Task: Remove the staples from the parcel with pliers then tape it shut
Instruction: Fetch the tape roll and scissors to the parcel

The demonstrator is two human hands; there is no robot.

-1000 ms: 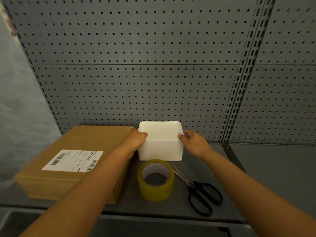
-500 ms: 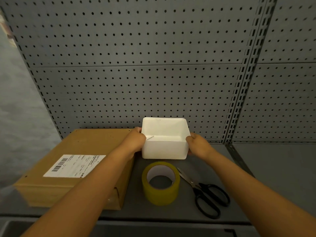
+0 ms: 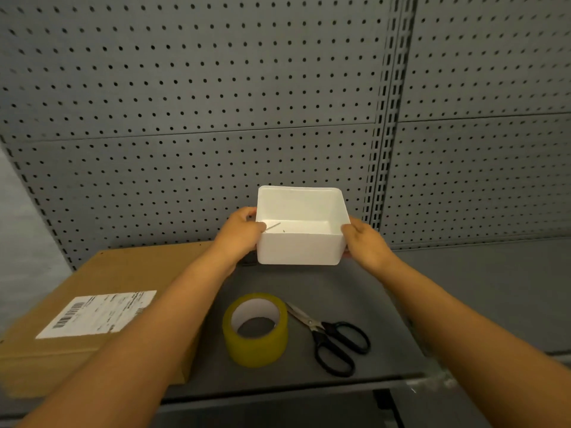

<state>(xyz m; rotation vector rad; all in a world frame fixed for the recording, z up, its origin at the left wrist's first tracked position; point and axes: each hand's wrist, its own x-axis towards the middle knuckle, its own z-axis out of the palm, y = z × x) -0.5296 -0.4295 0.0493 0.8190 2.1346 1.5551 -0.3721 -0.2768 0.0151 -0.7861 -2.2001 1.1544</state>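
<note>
A brown cardboard parcel (image 3: 102, 282) with a white shipping label (image 3: 99, 313) lies flat on the left of the grey shelf. Both hands hold a white open box (image 3: 299, 245) above the shelf, tilted towards me. My left hand (image 3: 239, 233) grips its left wall and my right hand (image 3: 364, 242) grips its right wall. Small thin metal pieces (image 3: 273, 227) lie inside the box near its left wall. A roll of yellowish tape (image 3: 255, 330) stands in front, with black-handled scissors (image 3: 333, 338) to its right. No pliers are in view.
A grey pegboard wall (image 3: 216, 103) rises behind the shelf, with a slotted upright (image 3: 386, 118) right of centre. The shelf surface (image 3: 463, 288) extends to the right. Its front edge (image 3: 278, 393) runs just below the tape and scissors.
The white box has been lifted off the shelf and tipped towards me, so its inside now shows. Both hands moved from its upper edges to grip its sides.
</note>
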